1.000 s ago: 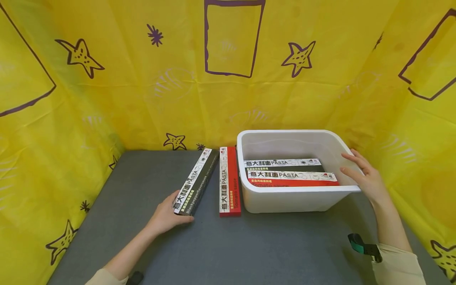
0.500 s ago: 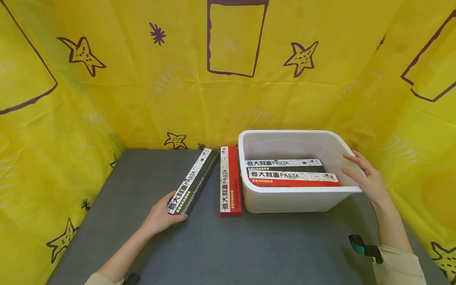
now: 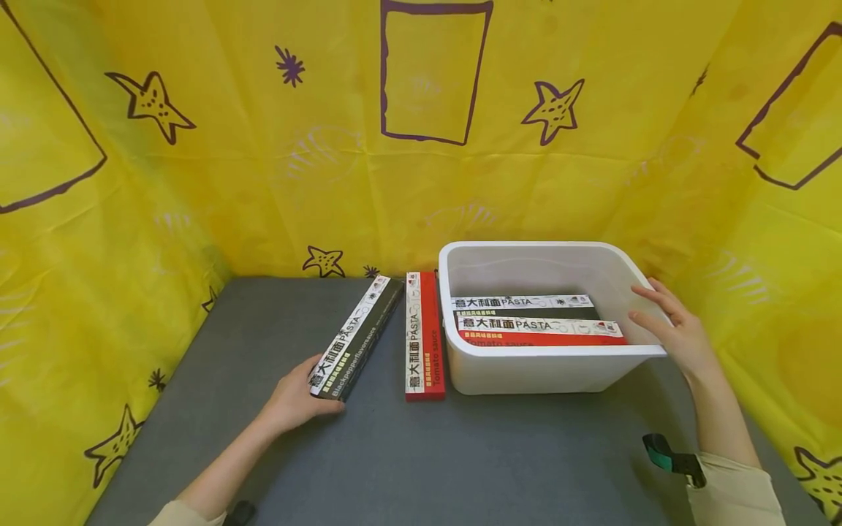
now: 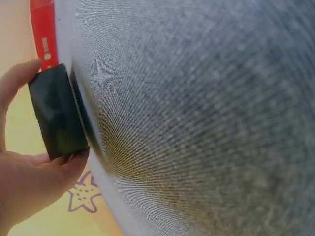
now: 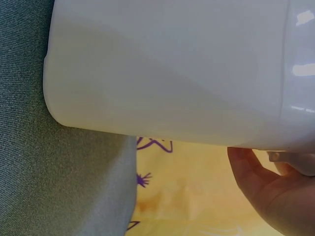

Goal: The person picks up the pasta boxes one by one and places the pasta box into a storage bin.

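In the head view my left hand [image 3: 289,400] grips the near end of a black pepper sauce pasta box [image 3: 355,340], thumb on its right side and fingers on its left. This box lies slanted, far end leaning right. The left wrist view shows the box's dark end face [image 4: 59,113] between thumb and fingers, close to the table. Just right of it, a red tomato sauce pasta box [image 3: 424,336] lies straight on the table. My right hand [image 3: 680,332] holds the right rim of a white plastic bin [image 3: 526,372], some fingers over the edge.
Inside the bin lie a dark pasta box [image 3: 526,301] and, in front of it, a red pasta box [image 3: 539,332]. The bin stands on a grey table [image 3: 460,460], close to the red box on its left. Yellow printed cloth [image 3: 421,190] encloses the back and sides.
My left hand has shifted a little left, swinging the near end of the black pepper box away from the red one. My right hand stays on the bin rim.
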Action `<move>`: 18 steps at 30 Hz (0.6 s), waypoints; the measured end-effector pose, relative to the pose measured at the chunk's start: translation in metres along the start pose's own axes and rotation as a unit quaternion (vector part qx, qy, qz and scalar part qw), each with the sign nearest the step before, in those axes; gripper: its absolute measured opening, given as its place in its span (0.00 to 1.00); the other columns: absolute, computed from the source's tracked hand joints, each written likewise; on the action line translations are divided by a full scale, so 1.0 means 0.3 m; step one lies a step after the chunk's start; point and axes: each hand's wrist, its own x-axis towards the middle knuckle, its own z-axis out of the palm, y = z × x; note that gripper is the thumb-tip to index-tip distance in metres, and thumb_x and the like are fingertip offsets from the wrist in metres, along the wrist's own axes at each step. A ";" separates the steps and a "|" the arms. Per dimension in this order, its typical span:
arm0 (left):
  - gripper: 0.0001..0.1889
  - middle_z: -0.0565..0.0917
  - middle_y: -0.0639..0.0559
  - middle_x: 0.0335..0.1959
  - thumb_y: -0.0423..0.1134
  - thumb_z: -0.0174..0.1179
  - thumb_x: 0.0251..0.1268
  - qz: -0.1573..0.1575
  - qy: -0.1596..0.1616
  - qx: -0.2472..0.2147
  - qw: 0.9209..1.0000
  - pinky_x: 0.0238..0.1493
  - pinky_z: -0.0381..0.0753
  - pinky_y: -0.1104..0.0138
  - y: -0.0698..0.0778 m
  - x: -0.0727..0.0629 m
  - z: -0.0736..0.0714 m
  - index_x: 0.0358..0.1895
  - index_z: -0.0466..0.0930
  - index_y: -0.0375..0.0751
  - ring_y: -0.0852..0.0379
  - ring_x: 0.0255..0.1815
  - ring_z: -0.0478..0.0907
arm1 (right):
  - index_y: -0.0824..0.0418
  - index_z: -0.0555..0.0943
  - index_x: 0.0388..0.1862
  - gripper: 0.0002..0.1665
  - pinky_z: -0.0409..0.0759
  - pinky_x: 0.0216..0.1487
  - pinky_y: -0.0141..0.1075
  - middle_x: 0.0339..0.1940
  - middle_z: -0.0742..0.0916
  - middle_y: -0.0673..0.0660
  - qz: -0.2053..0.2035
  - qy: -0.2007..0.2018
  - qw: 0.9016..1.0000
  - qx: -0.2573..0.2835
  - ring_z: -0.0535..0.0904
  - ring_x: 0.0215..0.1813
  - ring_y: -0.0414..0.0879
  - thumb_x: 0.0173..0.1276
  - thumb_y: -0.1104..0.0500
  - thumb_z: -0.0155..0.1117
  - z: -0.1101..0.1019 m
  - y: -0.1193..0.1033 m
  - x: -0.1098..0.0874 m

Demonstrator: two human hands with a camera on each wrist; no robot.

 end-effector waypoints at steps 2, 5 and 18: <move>0.49 0.78 0.37 0.56 0.45 0.78 0.36 -0.005 0.009 -0.008 1.000 0.49 0.74 0.53 -0.003 -0.001 -0.006 0.66 0.66 0.31 0.44 0.51 0.76 | 0.48 0.68 0.74 0.31 0.39 0.73 0.57 0.80 0.54 0.50 -0.001 0.001 1.000 0.003 0.43 0.79 0.55 0.72 0.51 0.58 0.002 0.001 0.002; 0.47 0.78 0.38 0.55 0.45 0.77 0.39 -0.014 0.020 -0.010 1.000 0.47 0.73 0.55 -0.007 -0.001 -0.017 0.67 0.66 0.33 0.45 0.49 0.76 | 0.48 0.68 0.73 0.31 0.39 0.74 0.54 0.80 0.54 0.52 -0.002 0.003 1.000 0.005 0.44 0.79 0.54 0.72 0.52 0.58 0.004 0.002 0.004; 0.38 0.78 0.44 0.56 0.43 0.75 0.51 -0.071 0.143 -0.206 0.965 0.43 0.75 0.73 0.040 0.007 -0.082 0.68 0.69 0.47 0.58 0.47 0.78 | 0.48 0.69 0.73 0.31 0.39 0.74 0.55 0.80 0.56 0.50 -0.009 0.006 1.000 -0.006 0.45 0.79 0.54 0.72 0.51 0.58 0.004 0.001 0.003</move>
